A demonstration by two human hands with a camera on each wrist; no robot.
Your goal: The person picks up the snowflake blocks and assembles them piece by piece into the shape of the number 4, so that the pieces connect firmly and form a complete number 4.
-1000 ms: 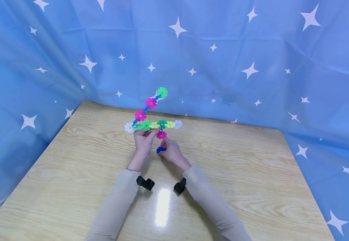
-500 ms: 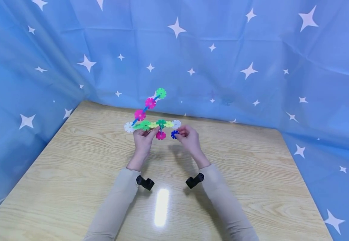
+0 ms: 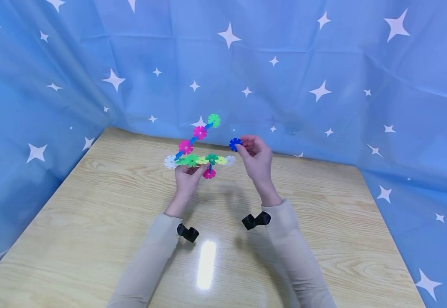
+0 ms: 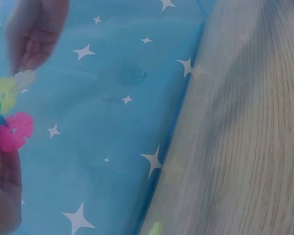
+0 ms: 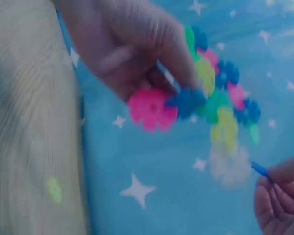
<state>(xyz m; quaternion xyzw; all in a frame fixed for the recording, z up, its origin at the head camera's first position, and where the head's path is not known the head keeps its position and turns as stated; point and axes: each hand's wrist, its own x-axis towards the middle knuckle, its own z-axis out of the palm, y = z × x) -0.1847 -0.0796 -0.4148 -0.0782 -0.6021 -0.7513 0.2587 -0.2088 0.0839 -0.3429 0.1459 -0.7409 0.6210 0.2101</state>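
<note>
My left hand (image 3: 186, 183) grips a linked build of notched plastic discs near its middle. Its lower row runs from a white disc (image 3: 170, 161) through green and yellow ones to a second white disc (image 3: 230, 160). A slanted branch rises from the left end, with pink discs (image 3: 200, 133) joined by blue ones and a light green disc (image 3: 214, 120) at its tip. Below the dark green disc (image 3: 211, 159) hangs another pink disc (image 5: 153, 109). My right hand (image 3: 258, 161) pinches a loose dark blue disc (image 3: 235, 144), above and right of the row's white end.
Both hands are over the far part of a wood-grain table (image 3: 316, 222). Behind it hangs a blue curtain (image 3: 293, 81) with white stars. Each sleeve carries a black wrist camera (image 3: 257, 220), and a bright reflection lies on the near tabletop.
My right hand has carried the blue disc up and right, from below the pink disc to beyond the white end. My left hand keeps its grip, with the build shifted slightly.
</note>
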